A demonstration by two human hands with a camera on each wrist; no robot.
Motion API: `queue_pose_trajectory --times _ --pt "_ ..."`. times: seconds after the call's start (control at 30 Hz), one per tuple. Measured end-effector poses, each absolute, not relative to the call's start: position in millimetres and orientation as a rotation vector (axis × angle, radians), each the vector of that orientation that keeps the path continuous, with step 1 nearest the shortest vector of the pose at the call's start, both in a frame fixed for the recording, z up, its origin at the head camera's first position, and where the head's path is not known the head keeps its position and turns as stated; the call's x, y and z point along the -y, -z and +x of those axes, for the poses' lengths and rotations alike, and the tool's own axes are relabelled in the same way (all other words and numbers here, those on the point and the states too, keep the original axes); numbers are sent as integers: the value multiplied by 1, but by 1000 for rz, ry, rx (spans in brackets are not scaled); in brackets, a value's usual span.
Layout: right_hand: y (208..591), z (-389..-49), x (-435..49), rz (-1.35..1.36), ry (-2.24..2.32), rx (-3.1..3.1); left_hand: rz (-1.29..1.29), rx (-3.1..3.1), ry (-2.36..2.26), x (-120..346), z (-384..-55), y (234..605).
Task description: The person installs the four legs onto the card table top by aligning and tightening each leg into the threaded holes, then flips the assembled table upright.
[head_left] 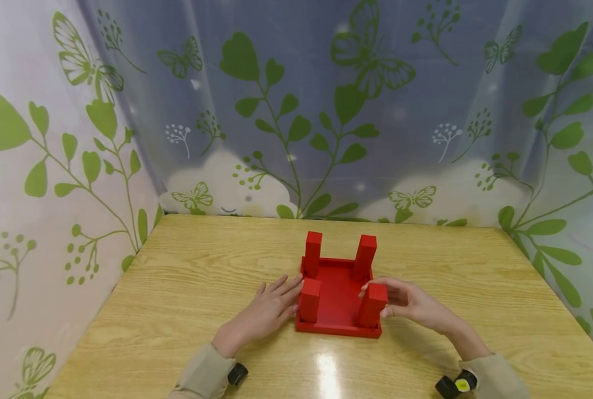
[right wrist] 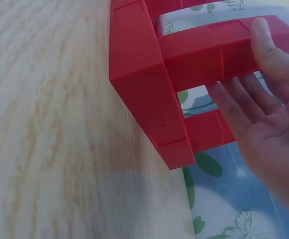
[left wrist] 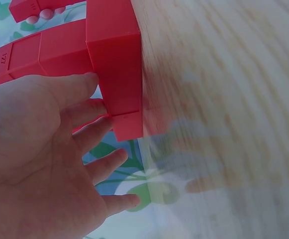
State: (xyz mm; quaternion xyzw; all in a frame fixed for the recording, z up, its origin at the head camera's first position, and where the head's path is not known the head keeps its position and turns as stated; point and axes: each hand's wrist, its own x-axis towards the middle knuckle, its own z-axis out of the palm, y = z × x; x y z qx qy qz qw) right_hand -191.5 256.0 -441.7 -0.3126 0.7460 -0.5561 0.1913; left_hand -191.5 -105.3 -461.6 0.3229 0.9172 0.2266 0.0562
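In the head view, a red square base (head_left: 336,293) with a low rim lies on the wooden table, a block-like post standing up at each corner, like a small upturned table. My right hand (head_left: 413,303) grips the near right post (head_left: 374,303), thumb on one side and fingers round the other; the right wrist view shows this post (right wrist: 204,55) between them. On the other side, my left hand (head_left: 264,315) rests with fingers extended against the base's left side, beside the near left post (head_left: 310,302). The left wrist view has the thumb and fingertips at the red base (left wrist: 115,64).
The wooden table (head_left: 202,266) stretches out around the red piece. Behind it and at both sides hang curtains (head_left: 296,111) printed with green leaves and butterflies. Dark bands with small devices (head_left: 238,374) sit on both wrists.
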Motion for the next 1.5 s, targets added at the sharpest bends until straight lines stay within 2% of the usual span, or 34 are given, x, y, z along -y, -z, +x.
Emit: queue_pose_trajectory --times 0.23,0.43,0.6,0.9,1.17,1.33,1.5 --pt "441 -196 -258 -986 1573 -2057 979 -2784 -692 104 -193 459" --pt "435 -197 -266 -884 1471 -2166 999 -2772 -724 105 -198 458" --pt "434 -199 -269 -740 1557 -2243 971 -2719 -942 107 -209 453" --pt "442 -207 -258 -473 1754 -2321 561 -2721 -1468 98 -223 449" --pt "456 -205 -242 -273 1704 -2345 132 -2392 -1802 83 -222 459" --pt "460 -201 -235 -162 1667 -2300 119 -2353 -1727 76 -220 466" --pt "464 -198 -232 -58 1643 -2279 231 -2491 -1538 74 -217 470"
